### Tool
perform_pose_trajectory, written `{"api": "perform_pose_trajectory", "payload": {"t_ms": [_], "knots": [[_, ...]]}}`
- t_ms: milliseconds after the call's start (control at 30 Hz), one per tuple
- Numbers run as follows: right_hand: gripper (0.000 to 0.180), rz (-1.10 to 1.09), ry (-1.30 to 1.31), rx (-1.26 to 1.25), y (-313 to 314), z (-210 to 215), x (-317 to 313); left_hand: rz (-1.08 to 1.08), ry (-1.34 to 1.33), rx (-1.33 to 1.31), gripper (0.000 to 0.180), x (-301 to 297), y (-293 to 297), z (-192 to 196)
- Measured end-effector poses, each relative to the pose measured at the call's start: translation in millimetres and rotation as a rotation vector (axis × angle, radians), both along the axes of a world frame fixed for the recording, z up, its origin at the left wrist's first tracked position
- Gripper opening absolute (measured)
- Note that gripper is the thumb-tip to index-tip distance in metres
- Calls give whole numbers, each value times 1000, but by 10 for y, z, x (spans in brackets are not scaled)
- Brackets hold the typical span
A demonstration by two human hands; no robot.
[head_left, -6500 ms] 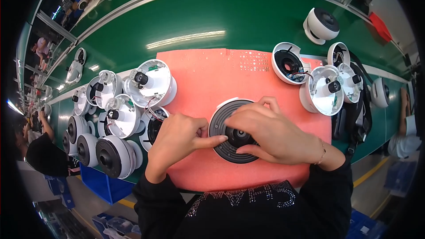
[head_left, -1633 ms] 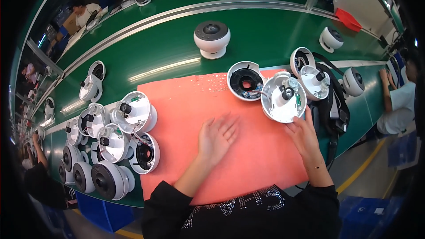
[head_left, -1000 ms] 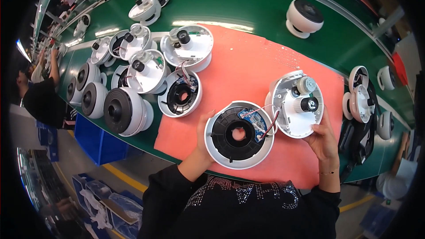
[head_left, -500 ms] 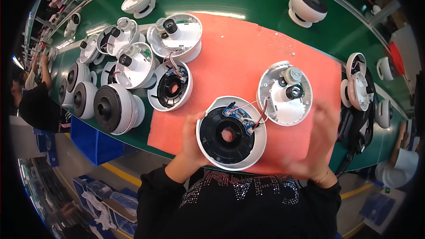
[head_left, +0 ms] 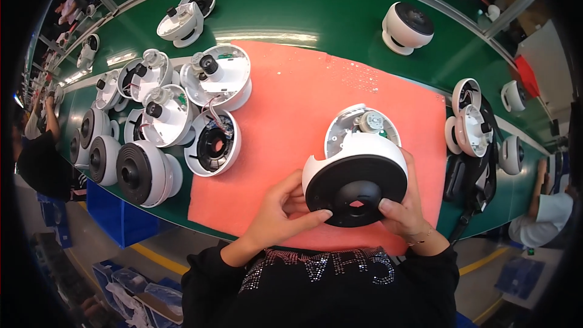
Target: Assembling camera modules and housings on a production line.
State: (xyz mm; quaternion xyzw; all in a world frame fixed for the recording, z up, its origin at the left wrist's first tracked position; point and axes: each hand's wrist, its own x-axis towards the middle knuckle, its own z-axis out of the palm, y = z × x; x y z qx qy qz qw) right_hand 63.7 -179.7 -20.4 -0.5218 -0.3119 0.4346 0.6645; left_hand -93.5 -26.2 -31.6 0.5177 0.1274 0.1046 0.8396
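Observation:
Between my two hands is a round white housing shell [head_left: 316,188] with a black front and a hole in its middle, the black side tilted up toward me. My left hand [head_left: 282,209] grips its left side, thumb on the lower black rim. On its right side my right hand [head_left: 405,209] holds it, thumb near the hole and fingers behind. Just beyond, the white camera half [head_left: 364,123] with a clear-grey motor lies on the orange mat [head_left: 273,133]; the shell covers its lower part. The wires and blue circuit board are hidden from view.
Several opened white housings [head_left: 221,76] and black-fronted units [head_left: 146,173] crowd the left. A closed unit [head_left: 408,27] stands on the green bench [head_left: 291,12] at the far right. More housings [head_left: 472,127] and a black strap [head_left: 480,194] lie right. Small screws [head_left: 358,79] dot the mat.
The shell has been turned over, from its inside with the circuit board to its black outer face. My right hand has come in from the right and taken hold of it. The view has shifted.

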Motion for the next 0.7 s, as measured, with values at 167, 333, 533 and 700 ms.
{"api": "perform_pose_trajectory", "payload": {"t_ms": [167, 333, 533, 700], "knots": [[72, 33, -71, -67, -137, 27, 190, 117, -14, 480, 50, 153, -18, 127], [65, 33, -172, -34, -302, -138, 204, 131, 20, 696, 47, 168, -43, 117], [79, -60, -230, -97, -254, -51, 216, 120, -75, 757, 45, 222, -50, 138], [76, 23, -532, 105, -114, 204, 393, -30, -94, 822, 47, 199, 9, 217]]}}
